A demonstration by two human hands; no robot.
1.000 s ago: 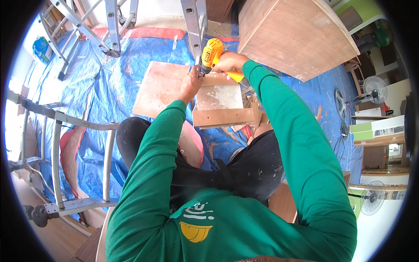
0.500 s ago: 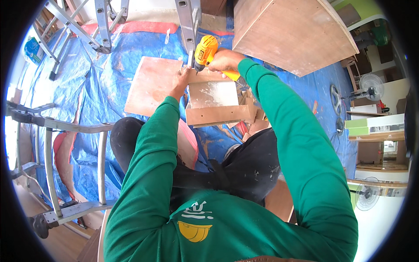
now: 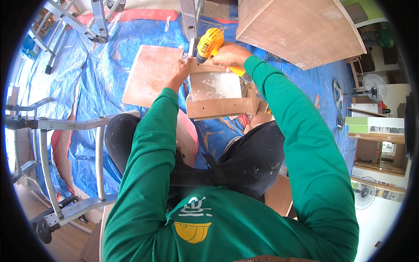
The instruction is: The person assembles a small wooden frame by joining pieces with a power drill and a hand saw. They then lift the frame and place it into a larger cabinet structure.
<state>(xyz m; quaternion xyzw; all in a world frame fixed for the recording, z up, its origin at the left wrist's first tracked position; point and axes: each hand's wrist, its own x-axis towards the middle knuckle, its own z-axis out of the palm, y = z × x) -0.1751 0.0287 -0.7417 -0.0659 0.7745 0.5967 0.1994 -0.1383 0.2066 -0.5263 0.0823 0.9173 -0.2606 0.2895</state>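
My right hand (image 3: 232, 55) is wrapped round the grip of a yellow cordless drill (image 3: 212, 40). The drill's dark chuck points down and left at the far-left corner of a small open wooden box (image 3: 220, 108). Whether the bit touches the wood is too small to tell. At that same corner, my left hand (image 3: 180, 71) grips the box's edge, its fingertips close beside the chuck. White dust or paint marks the inside of the box, and two dark holes show in its near board. Left of the box lies a flat wooden panel (image 3: 150, 74), partly behind my left hand.
Blue sheeting (image 3: 104, 70) covers the floor. A metal ladder (image 3: 98, 157) stands at the left, and more ladder legs (image 3: 188, 19) rise beyond the box. A large wooden cabinet (image 3: 301, 32) stands at the far right. Wood offcuts (image 3: 261, 117) lie beside the box.
The whole view has shifted slightly, so the box, drill and hands appear a little higher. Both hands keep nearly the same places at the box; the drill stays in my right hand.
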